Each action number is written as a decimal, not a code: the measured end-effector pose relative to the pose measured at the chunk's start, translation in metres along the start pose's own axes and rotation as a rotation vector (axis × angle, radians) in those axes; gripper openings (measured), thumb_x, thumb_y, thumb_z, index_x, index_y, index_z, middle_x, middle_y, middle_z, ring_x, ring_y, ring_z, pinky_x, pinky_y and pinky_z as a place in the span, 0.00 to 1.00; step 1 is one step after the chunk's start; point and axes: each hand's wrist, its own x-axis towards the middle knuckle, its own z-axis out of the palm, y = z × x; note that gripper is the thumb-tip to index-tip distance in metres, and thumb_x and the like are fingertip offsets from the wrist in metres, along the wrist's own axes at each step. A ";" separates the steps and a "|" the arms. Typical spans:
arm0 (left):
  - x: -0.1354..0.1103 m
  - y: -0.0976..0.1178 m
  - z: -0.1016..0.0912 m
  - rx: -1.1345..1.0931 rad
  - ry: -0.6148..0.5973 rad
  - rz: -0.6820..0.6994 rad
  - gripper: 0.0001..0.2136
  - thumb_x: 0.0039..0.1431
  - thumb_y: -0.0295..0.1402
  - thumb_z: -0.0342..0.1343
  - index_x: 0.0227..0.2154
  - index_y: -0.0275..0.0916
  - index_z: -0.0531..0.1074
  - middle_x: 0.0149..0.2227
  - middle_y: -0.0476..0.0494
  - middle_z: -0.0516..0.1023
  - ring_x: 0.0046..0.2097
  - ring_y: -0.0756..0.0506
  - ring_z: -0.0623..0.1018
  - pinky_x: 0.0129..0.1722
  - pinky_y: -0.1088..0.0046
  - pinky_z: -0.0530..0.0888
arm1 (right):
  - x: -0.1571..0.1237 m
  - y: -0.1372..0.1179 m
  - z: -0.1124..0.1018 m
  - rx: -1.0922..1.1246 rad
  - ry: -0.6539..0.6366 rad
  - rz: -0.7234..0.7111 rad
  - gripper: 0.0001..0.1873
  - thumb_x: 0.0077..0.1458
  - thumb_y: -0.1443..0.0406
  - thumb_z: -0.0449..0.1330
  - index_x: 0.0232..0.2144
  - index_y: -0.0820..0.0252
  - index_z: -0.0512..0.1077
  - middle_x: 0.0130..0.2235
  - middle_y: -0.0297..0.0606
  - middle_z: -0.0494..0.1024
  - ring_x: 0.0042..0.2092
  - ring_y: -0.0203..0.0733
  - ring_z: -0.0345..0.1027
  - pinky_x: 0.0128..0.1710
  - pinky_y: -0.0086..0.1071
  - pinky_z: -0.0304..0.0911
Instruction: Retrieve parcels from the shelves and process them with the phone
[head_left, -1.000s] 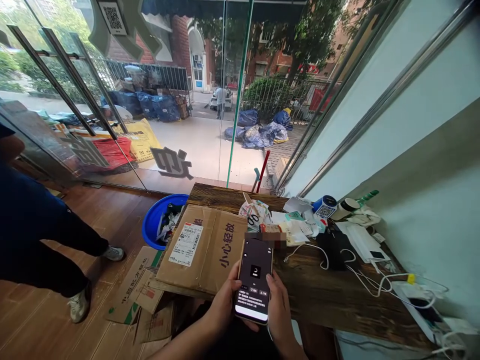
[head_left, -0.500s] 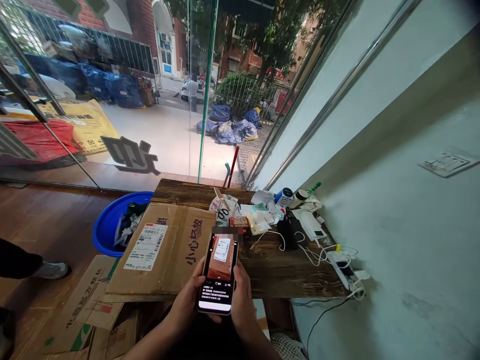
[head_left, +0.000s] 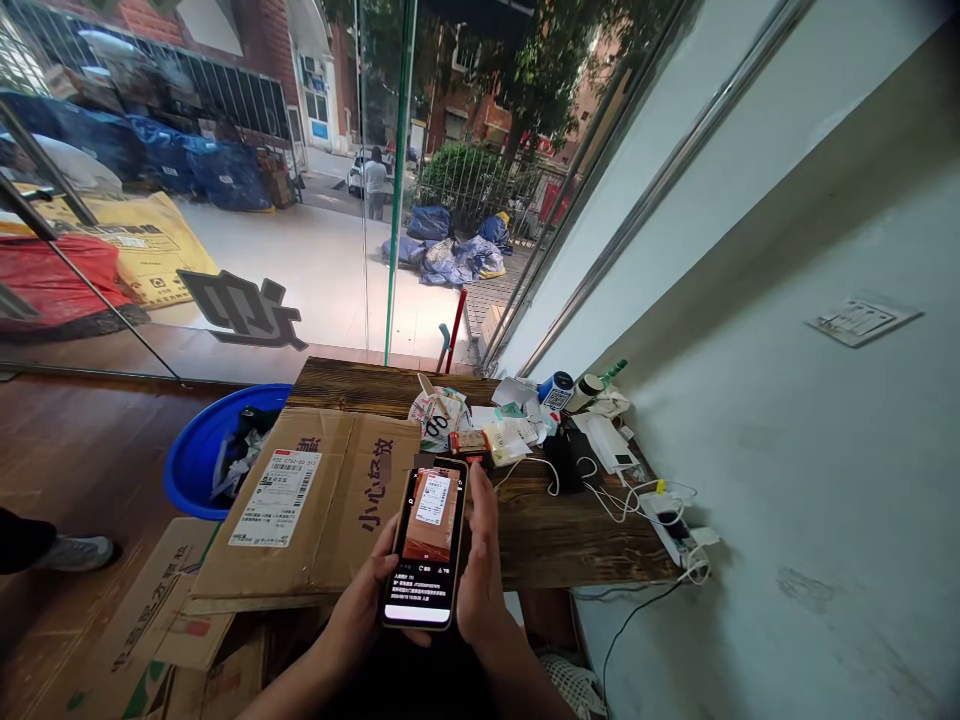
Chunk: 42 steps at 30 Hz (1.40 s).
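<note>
— Holding what, exactly?

— Both of mine are on one black slab smartphone (head_left: pixel 424 543). My left hand (head_left: pixel 367 600) is curled under its lower left edge, my right hand (head_left: pixel 477 585) clasps its right side with the fingers (head_left: pixel 481 505) stretched up along the edge. It hovers over the near edge of the dark wooden table (head_left: pixel 570 535), its screen showing a picture of a labelled parcel.

— So which step is that?

— Photographing, I'd judge: the flat brown cardboard carton (head_left: pixel 315 505) with its white shipping label (head_left: pixel 275 497) lies just beyond the phone. A next move would call for a steady grip and one free thumb.

— Count for me.

— One phone in hand, one carton on the table, one label on it, one round blue plastic basin (head_left: pixel 187 465) on the floor to the left. Flattened cartons lie below; their number I cannot tell.
</note>
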 end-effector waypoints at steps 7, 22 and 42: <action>0.001 0.002 0.001 -0.057 -0.042 0.024 0.30 0.50 0.41 0.57 0.58 0.47 0.63 0.58 0.42 0.68 0.50 0.33 0.74 0.21 0.78 0.74 | 0.019 -0.014 -0.008 -0.179 -0.013 -0.174 0.39 0.58 0.41 0.32 0.60 0.52 0.59 0.68 0.40 0.40 0.66 0.60 0.41 0.60 0.56 0.50; -0.001 -0.001 0.001 -0.030 -0.026 -0.041 0.34 0.53 0.40 0.52 0.64 0.46 0.51 0.57 0.37 0.69 0.36 0.38 0.79 0.19 0.68 0.77 | 0.030 -0.020 -0.009 -0.400 -0.144 -0.240 0.37 0.58 0.42 0.31 0.62 0.47 0.56 0.69 0.34 0.35 0.67 0.60 0.32 0.62 0.58 0.34; -0.003 0.001 0.009 0.032 0.008 -0.022 0.36 0.50 0.39 0.52 0.64 0.45 0.50 0.62 0.37 0.61 0.47 0.32 0.74 0.18 0.68 0.76 | 0.021 -0.018 -0.014 -0.134 -0.056 -0.076 0.33 0.60 0.47 0.41 0.64 0.50 0.48 0.67 0.42 0.47 0.65 0.57 0.42 0.62 0.57 0.41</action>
